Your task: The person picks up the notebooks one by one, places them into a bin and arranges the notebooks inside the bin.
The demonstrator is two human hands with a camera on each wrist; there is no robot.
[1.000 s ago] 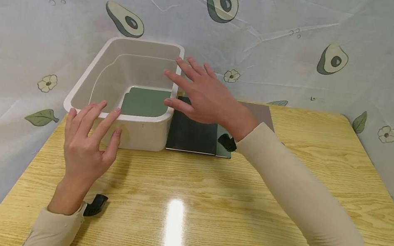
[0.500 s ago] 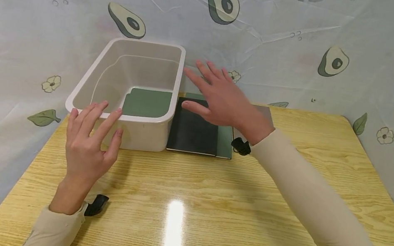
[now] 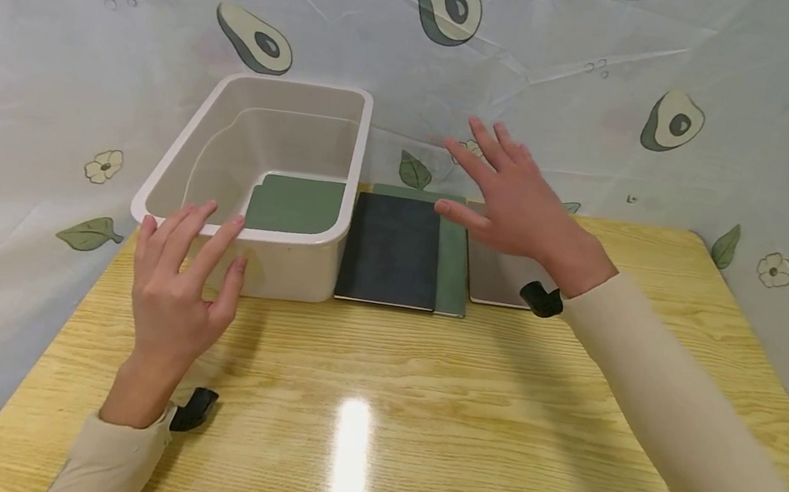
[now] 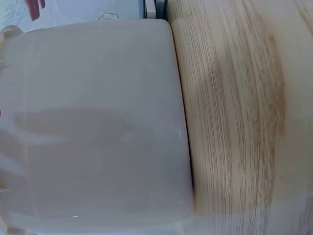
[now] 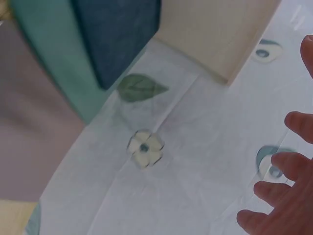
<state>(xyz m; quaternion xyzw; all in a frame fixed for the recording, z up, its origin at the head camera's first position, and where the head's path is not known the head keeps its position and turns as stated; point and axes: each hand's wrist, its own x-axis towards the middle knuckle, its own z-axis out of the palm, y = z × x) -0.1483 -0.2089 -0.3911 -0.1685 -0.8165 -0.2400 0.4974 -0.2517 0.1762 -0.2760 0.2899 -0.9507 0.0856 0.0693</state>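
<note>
A pale plastic bin (image 3: pixel 286 264) stands at the back left of the table, with a green notebook (image 3: pixel 296 205) lying flat on its floor. My left hand (image 3: pixel 176 304) is at the bin's near rim, its spread fingers over the edge; whether they touch it I cannot tell. My right hand (image 3: pixel 522 201), fingers spread and holding nothing, is raised above a grey-brown notebook (image 3: pixel 499 282), partly hiding it. Between that notebook and the bin, a black notebook (image 3: pixel 393 254) lies on top of another green notebook (image 3: pixel 454 267). In the left wrist view the bin's wall (image 4: pixel 98 122) fills much of the frame.
The wooden table (image 3: pixel 475 425) extends in front of the bin and to the right. A white cloth (image 3: pixel 567 43) printed with avocados hangs right behind the table and down its left side. Light glares off the tabletop near the front.
My right hand has moved from the bin's right rim rightward, past the black notebook, to above the grey-brown notebook. The left hand has stayed at the near rim.
</note>
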